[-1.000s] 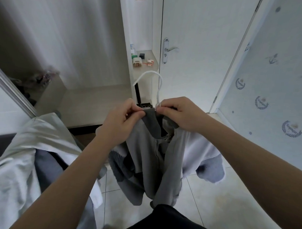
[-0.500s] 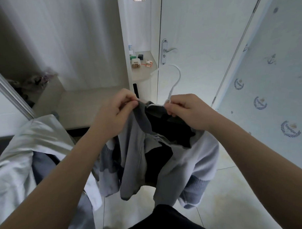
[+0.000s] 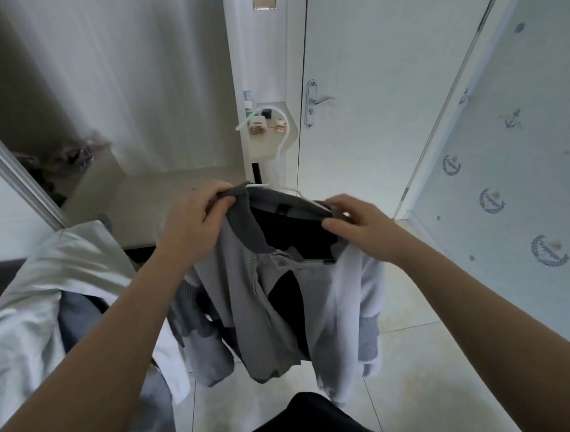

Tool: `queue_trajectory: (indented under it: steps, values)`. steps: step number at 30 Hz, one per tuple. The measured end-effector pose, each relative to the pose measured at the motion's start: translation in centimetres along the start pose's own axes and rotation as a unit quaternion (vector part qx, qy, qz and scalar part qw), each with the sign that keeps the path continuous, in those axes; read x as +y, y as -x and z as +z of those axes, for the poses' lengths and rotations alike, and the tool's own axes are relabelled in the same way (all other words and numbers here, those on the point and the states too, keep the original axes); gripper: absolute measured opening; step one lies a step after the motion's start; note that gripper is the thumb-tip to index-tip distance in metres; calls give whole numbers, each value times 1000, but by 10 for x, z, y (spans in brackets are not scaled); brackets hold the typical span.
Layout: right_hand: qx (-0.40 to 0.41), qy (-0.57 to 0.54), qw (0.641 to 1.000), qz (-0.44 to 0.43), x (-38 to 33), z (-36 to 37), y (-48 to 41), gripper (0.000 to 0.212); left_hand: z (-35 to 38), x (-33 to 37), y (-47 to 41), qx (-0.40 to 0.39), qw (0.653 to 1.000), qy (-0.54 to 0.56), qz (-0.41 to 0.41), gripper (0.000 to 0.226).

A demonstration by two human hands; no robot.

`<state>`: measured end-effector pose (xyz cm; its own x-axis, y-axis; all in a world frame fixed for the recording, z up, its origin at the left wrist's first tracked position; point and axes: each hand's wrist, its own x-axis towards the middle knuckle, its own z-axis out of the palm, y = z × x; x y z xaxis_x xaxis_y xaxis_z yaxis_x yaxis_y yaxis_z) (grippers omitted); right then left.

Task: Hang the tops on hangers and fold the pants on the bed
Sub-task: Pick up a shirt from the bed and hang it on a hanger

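A grey top [image 3: 242,298] with a darker grey collar and pale sleeves hangs in front of me over a white hanger [image 3: 281,151]. The hanger's hook curls up above the collar; its arms are mostly hidden inside the garment. My left hand [image 3: 193,219] pinches the collar at the left shoulder. My right hand [image 3: 357,225] grips the collar and the hanger arm at the right shoulder. The top's front is open and shows a dark lining.
A pile of white and blue-grey clothes [image 3: 48,304] lies at the lower left. An open wardrobe with a pale shelf [image 3: 123,194] is ahead on the left. A small shelf with little objects [image 3: 267,124] and a white door [image 3: 362,105] stand behind. Tiled floor [image 3: 433,366] lies below.
My hands have moved apart along the collar, spreading the top wider on the hanger. The hook has swung from right of centre back toward the left and stands taller.
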<state>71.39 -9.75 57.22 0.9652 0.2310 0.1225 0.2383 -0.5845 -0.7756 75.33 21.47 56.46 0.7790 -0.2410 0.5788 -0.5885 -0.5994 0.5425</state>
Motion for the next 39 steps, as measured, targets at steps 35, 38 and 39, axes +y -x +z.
queue_trajectory:
  steps: [35,38,39]
  values:
    - [93,51,983,147,53,7,-26,14,-40,-46,5,44,992,-120,-10,25]
    - [194,23,974,112,37,-6,-29,15,-35,-49,8,34,982,-188,-15,24]
    - [213,2,972,94,30,-11,-28,15,-34,-48,7,40,981,-186,-25,23]
